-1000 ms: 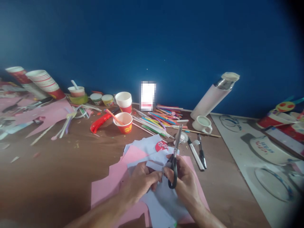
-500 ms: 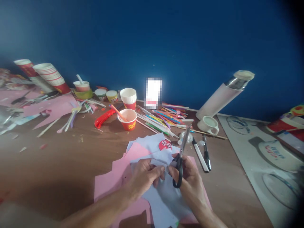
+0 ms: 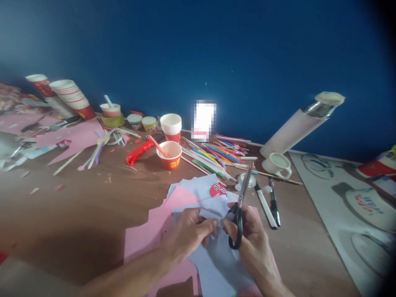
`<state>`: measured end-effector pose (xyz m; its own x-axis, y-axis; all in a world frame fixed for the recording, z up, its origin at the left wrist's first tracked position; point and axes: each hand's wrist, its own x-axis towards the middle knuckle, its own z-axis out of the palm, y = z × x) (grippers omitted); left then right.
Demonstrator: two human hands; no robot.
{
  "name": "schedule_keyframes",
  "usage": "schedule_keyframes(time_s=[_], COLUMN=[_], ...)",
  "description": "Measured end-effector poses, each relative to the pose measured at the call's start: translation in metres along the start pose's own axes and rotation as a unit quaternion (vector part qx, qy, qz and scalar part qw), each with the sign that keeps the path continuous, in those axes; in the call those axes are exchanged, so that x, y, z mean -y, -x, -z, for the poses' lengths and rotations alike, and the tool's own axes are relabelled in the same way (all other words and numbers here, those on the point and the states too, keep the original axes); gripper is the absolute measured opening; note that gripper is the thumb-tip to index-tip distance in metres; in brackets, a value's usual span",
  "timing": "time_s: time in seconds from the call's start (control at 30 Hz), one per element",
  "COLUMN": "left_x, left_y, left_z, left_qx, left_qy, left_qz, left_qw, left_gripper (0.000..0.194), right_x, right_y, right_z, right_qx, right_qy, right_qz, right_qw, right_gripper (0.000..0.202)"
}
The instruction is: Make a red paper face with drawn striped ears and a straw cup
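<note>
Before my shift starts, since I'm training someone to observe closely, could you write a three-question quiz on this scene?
1. Which hand has the scissors?
2. True or false: in the picture, the mug is right of the scissors.
3. What does the left hand pinch?
A. red cup
B. pale blue paper
C. flask

Key: 1. The right hand. 2. True. 3. B.

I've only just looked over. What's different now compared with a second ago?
Mainly the view: it has turned a little to the left, so the red cup and the tilted-looking flask appear farther right. Nothing was picked up or let go. The right hand still holds the scissors, the left hand still pinches pale blue paper; any finger movement is slight.
</note>
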<state>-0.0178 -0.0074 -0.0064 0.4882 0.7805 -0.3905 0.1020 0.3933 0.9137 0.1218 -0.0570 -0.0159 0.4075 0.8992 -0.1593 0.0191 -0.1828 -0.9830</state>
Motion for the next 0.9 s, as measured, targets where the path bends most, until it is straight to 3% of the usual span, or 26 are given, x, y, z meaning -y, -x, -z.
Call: schedule_keyframes(time_s=[0.1,0.4,0.63,0.9], left_x=[0.001,-0.005,0.000,-0.001], left_y=[-0.001,0.000,-0.001,-0.003], left_z=[-0.001,-0.001,-0.002,0.003], left_qx=[-0.001,-0.003,0.005,-0.039], left_qy=[0.006,0.013,0.025,-0.024], left_qz=[0.001,0.007,-0.004,0.024], left_qw=[1.000,1.000,1.000,0.999], left_gripper=[0.025,0.022,0.022,0.021], right_x=[0.003,-0.007,-0.006,0.000], right_y=[0.001,-0.004,-0.003,-0.007], right_z=[-0.001,0.007,0.004,0.006], right_qx=[-0.016,0.035,0.018,0.032], right_qy=[-0.004,0.014,0.002,-0.038], right_qz=[0.001,-0.008,-0.005,-0.008], right_qw=[1.000,0.999,1.000,0.999], right_gripper=[0.035,0.039,0.039,0.041])
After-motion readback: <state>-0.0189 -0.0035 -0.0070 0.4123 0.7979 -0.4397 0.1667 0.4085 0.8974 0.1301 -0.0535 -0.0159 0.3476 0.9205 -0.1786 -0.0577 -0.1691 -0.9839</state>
